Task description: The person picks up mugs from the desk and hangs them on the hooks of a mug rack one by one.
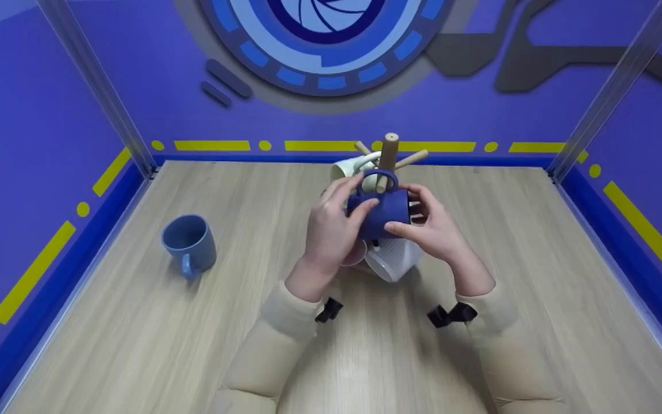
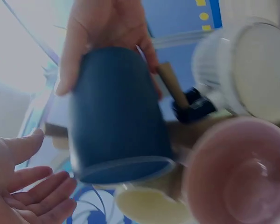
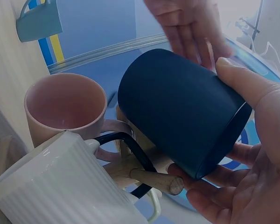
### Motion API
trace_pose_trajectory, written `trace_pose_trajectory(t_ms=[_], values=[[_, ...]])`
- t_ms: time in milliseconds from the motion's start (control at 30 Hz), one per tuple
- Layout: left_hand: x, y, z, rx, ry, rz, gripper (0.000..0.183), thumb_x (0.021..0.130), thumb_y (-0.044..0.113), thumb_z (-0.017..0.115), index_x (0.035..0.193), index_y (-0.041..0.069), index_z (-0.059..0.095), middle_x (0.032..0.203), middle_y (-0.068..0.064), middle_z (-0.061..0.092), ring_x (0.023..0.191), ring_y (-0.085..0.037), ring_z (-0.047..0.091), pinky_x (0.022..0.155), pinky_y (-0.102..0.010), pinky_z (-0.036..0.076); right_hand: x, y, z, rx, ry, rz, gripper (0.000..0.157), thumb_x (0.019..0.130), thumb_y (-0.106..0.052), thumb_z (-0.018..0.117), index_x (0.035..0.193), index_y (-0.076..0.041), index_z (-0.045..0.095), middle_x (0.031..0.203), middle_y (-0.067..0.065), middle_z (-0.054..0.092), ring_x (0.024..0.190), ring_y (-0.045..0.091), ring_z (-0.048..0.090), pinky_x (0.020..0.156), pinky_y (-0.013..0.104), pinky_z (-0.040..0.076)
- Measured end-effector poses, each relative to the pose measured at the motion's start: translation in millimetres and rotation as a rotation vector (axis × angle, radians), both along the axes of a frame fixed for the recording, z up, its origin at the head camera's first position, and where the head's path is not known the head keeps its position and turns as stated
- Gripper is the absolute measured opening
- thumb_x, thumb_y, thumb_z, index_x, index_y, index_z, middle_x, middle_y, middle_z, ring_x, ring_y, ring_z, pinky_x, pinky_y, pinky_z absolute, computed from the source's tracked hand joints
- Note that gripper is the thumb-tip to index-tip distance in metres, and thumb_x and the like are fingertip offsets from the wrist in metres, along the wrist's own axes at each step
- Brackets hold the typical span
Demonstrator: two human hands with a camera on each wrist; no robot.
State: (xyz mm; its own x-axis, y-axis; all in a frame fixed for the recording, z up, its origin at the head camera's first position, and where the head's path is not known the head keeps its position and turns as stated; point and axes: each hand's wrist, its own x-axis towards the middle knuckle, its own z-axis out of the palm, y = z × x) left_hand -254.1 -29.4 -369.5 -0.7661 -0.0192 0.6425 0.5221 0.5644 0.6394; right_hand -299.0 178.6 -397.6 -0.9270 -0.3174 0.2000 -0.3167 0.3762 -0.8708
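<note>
My right hand (image 1: 437, 224) grips a dark blue mug (image 1: 388, 215), thumb on its near side and fingers round its end. The mug lies sideways, handle up, and a peg tip of the wooden mug tree (image 1: 389, 150) shows inside the handle loop in the head view. My left hand (image 1: 334, 221) is at the mug's other end, its fingers loosely extended in the left wrist view. Below hang a pink mug (image 3: 65, 105) and a white ribbed mug (image 3: 65, 186) with a black handle over a peg (image 3: 158, 181).
A pale cream mug (image 1: 344, 168) is at the back of the tree. A blue-grey mug (image 1: 190, 244) stands upright on the wooden table (image 1: 239, 345) to the left. Blue panels (image 1: 135, 115) wall the table at the back and sides.
</note>
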Motion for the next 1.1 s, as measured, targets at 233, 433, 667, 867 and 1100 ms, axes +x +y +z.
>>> trace_pose_trajectory(t_ms=[233, 433, 667, 867, 1100], values=[[-8.2, 18, 13.1, -0.158, 0.068, 0.002, 0.031, 0.096, 0.026, 0.074, 0.119, 0.006, 0.075, 0.119, -0.008, 0.073, 0.115, -0.021, 0.071, 0.101, -0.03, 0.058, -1.2, 0, -0.7, -0.021, -0.012, 0.049, 0.077, 0.092, -0.017, 0.078, 0.155, -0.005, 0.036, 0.148, 0.022, 0.049, 0.125, 0.038, 0.059, 0.104, 0.051, 0.052], [-11.1, 22, 13.8, -0.154, 0.079, 0.019, 0.023, 0.096, 0.022, 0.074, 0.113, 0.007, 0.077, 0.112, -0.005, 0.075, 0.108, -0.018, 0.073, 0.096, -0.03, 0.059, -9.7, 4, 1.8, -0.196, -0.02, 0.014, 0.058, 0.099, -0.007, 0.064, 0.152, -0.001, 0.041, 0.146, 0.025, 0.053, 0.128, 0.023, 0.058, 0.105, 0.033, 0.05], [-11.9, 24, 14.2, -0.127, 0.082, 0.007, 0.02, 0.095, 0.019, 0.074, 0.11, 0.006, 0.077, 0.109, -0.005, 0.075, 0.107, -0.017, 0.073, 0.097, -0.028, 0.058, -40.1, 5, 17.3, -0.58, -0.086, -0.103, 0.045, 0.107, -0.023, 0.055, 0.147, -0.002, 0.05, 0.119, 0.001, 0.076, 0.105, 0.007, 0.073, 0.088, 0.023, 0.059], [-12.2, 22, 14.0, -0.112, 0.08, -0.013, 0.019, 0.095, 0.019, 0.074, 0.109, 0.006, 0.077, 0.108, -0.005, 0.075, 0.106, -0.017, 0.073, 0.096, -0.027, 0.059, -57.3, -4, 25.1, -0.821, -0.114, -0.043, 0.017, 0.104, -0.01, 0.059, 0.119, -0.008, 0.067, 0.105, -0.001, 0.079, 0.095, 0.01, 0.076, 0.087, 0.023, 0.061], [-12.2, 20, 17.8, -0.089, 0.029, -0.024, 0.021, 0.093, 0.019, 0.076, 0.11, 0.006, 0.078, 0.109, -0.006, 0.076, 0.106, -0.018, 0.073, 0.099, -0.028, 0.058, -59.8, -6, 21.4, -0.895, -0.098, -0.023, 0.012, 0.103, -0.004, 0.058, 0.108, -0.009, 0.068, 0.1, 0.002, 0.079, 0.093, 0.012, 0.077, 0.085, 0.024, 0.062]])
